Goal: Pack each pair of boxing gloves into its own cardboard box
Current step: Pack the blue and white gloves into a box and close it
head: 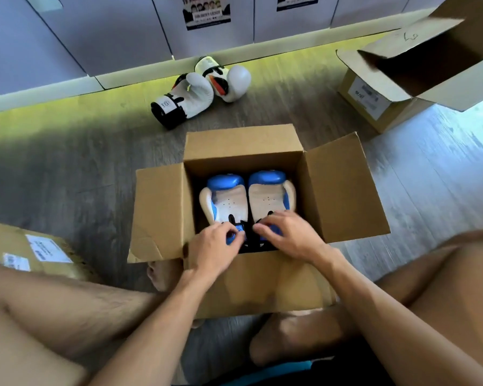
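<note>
An open cardboard box point(343, 190) stands on the floor between my knees, all flaps spread. Inside it lie a pair of blue and white boxing gloves side by side, palms up: the left glove point(226, 201) and the right glove point(268, 196). My left hand point(215, 246) rests on the left glove's cuff, fingers curled on it. My right hand point(287, 235) presses on the right glove's cuff. A second pair, white and black gloves point(201, 93), lies on the floor beyond the box, near the wall.
A second open cardboard box point(379, 104) stands at the far right, one flap raised. A closed, labelled box point(39, 252) sits by my left knee. My bare legs and feet flank the near box. White cabinet fronts point(109, 37) line the far wall.
</note>
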